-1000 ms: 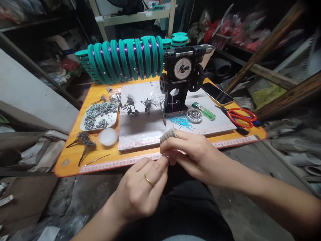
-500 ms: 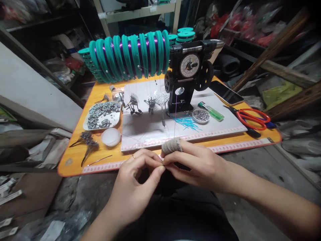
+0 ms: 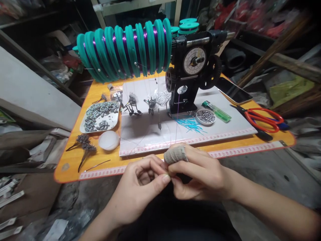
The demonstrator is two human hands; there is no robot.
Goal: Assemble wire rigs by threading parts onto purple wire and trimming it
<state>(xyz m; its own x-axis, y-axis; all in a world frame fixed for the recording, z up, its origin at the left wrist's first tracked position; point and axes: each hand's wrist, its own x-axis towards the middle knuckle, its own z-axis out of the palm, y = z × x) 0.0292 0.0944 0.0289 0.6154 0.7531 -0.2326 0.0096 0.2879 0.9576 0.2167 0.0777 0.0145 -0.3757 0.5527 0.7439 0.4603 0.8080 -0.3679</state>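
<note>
My left hand (image 3: 140, 187) and my right hand (image 3: 198, 172) meet fingertip to fingertip just in front of the orange table's (image 3: 75, 160) near edge. Both pinch something tiny at the end of a thin purple line (image 3: 177, 124) that runs up to the black winding machine (image 3: 193, 73). A grey cloth wrap (image 3: 175, 154) covers my right index finger. What sits between the fingertips is too small to make out. Teal spools (image 3: 125, 50) wound with purple line hang on the machine's shaft.
On the table lie a white tray of small grey sinkers (image 3: 100, 117), a white round lid (image 3: 108, 140), hook bundles (image 3: 84, 147), blue tube bits (image 3: 190, 124), a tin of beads (image 3: 205, 116), a green lighter (image 3: 217, 111), red scissors (image 3: 263, 118) and a phone (image 3: 234, 90). Clutter surrounds the table.
The view has dipped and moved closer to the table. My left hand has turned palm up, its fingers curled open, while both hands keep pinching at the same spot.
</note>
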